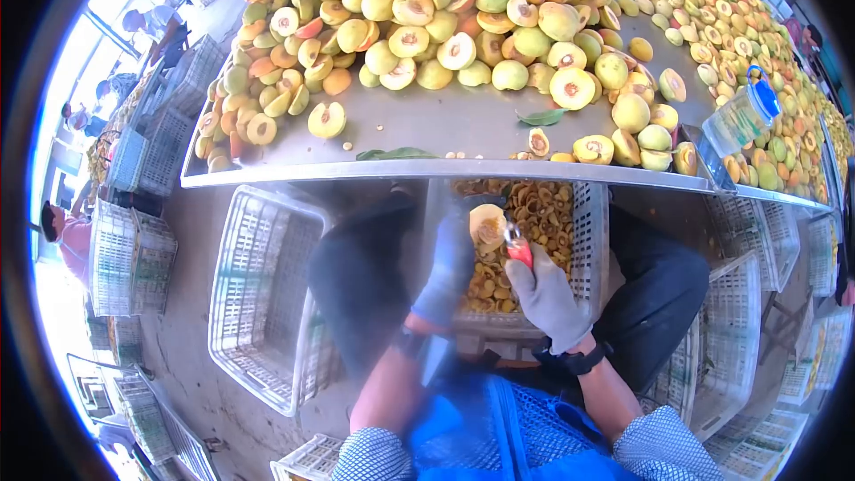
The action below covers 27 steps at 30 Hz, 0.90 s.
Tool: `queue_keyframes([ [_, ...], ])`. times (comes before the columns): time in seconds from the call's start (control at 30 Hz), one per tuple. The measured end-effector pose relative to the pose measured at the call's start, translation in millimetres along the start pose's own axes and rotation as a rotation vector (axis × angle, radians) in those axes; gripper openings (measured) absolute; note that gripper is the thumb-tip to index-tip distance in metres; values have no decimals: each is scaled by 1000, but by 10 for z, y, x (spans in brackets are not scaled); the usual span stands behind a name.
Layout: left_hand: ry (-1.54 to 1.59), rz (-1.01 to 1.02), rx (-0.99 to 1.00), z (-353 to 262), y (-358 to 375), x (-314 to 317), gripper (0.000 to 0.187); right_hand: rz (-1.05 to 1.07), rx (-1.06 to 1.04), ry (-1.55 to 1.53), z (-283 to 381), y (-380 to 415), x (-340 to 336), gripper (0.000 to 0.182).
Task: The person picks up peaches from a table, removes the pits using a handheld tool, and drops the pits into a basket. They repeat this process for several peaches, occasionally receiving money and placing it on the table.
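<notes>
My left hand [448,258], gloved and blurred by motion, holds a peach half [487,224] between its fingers, cut face up. My right hand [549,297], in a pale glove, grips a red-handled tool [518,248] whose metal end is at the fruit's edge. Below both hands, between my knees, a white crate [588,240] holds many brownish-yellow scraps [548,214]. Above them, a metal table [427,138] bears a large heap of halved peaches [410,40].
An open white crate [267,294] stands on the floor to the left, with more crates [735,338] at the right. A lidded plastic container [741,120] and a dark flat object [708,160] lie near the table's edge. Other people [67,232] are at far left.
</notes>
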<state>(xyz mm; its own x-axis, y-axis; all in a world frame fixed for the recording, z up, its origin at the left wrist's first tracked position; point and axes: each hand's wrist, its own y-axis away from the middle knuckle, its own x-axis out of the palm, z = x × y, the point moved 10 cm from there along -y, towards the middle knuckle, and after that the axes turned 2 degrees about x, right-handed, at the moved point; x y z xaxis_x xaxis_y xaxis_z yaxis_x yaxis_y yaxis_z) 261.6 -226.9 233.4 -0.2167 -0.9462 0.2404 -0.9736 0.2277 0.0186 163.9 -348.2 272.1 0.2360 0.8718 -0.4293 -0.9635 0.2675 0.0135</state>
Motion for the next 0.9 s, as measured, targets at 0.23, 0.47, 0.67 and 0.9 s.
queue_keyframes([
  [0.23, -92, -98, -31, -427, -71, -134, 36, 305, 49, 596, -336, 21, 17, 35],
  [0.47, -1481, -466, 423, -2236, 104, -1381, 16, 274, 178, 539, -606, -25, -62, 41],
  [0.67, -1493, -458, 427, -2208, -1027, -1701, 50, 273, 32, 486, -606, -55, 255, 43],
  [0.9, -1142, -226, 84, -1502, -1599, -1729, 63, 302, 68, 233, -296, -30, 294, 39],
])
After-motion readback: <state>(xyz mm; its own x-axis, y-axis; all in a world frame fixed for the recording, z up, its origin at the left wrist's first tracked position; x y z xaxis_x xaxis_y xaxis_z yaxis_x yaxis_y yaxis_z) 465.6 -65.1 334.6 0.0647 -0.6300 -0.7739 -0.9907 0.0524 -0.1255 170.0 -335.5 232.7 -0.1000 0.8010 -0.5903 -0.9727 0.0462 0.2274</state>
